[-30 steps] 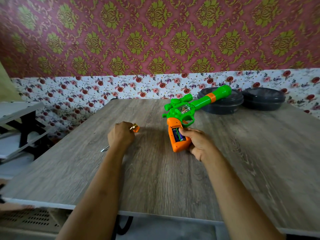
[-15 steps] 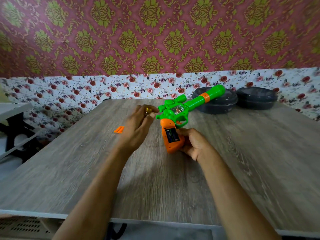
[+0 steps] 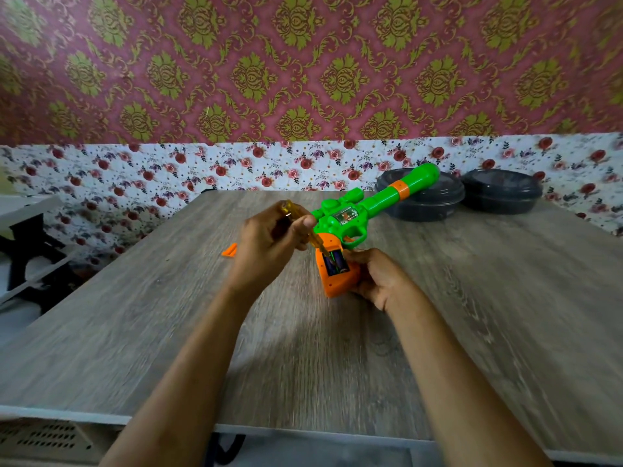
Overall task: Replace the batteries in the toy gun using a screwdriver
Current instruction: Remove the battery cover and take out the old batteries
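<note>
A green toy gun [image 3: 371,205] with an orange handle lies tilted on the wooden table [image 3: 472,298], barrel pointing to the far right. My right hand [image 3: 377,276] grips the orange handle from the right side. The battery compartment [image 3: 334,262] in the handle is uncovered and dark batteries show inside. My left hand [image 3: 269,241] grips a yellow-handled screwdriver [image 3: 315,242], whose tip points down into the top of the compartment. A small orange cover piece [image 3: 230,250] lies on the table to the left.
Two dark round lidded containers [image 3: 424,205] [image 3: 499,192] stand at the table's back right, the barrel resting over the nearer one. A white shelf with a black frame [image 3: 23,237] is off the table's left side. The table's front edge runs below my forearms.
My left hand picked the screwdriver up from the left of the table and carried it right to the gun's handle. The tip now reaches the uncovered compartment. My right hand stayed on the handle.
</note>
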The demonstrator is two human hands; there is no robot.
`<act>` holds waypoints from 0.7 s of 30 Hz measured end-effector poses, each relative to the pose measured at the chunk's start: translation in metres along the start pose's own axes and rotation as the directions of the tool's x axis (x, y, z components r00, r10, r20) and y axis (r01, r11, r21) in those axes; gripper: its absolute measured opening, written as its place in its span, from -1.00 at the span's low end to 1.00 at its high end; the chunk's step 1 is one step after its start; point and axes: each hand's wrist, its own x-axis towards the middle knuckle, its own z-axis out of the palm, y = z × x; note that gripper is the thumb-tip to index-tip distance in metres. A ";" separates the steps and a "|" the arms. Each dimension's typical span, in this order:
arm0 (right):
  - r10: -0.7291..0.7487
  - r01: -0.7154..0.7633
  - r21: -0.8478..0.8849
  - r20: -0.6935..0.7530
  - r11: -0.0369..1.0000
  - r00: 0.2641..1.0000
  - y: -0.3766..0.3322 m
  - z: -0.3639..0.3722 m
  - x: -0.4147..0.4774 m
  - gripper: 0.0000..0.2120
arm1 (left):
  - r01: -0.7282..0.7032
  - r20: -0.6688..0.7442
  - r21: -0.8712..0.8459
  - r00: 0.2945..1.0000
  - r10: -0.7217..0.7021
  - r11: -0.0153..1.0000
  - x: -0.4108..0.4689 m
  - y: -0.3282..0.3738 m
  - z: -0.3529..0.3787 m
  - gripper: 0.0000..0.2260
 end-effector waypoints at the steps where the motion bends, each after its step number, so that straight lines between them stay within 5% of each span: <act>1: -0.002 0.003 0.005 -0.003 1.000 1.000 0.000 0.000 0.000 -0.77 | 0.015 0.003 -0.033 1.000 -0.015 0.999 0.000 0.000 0.000 -0.94; 14: -0.029 0.029 -0.009 -0.020 1.000 0.999 -0.002 0.003 -0.002 -0.69 | -0.130 0.062 0.183 0.991 0.121 0.974 -0.004 0.004 0.003 -0.74; 21: -0.013 0.013 0.003 -0.055 1.000 0.998 -0.005 0.004 -0.005 -0.87 | -0.424 0.210 0.269 0.902 0.378 0.864 -0.009 0.015 0.008 -0.78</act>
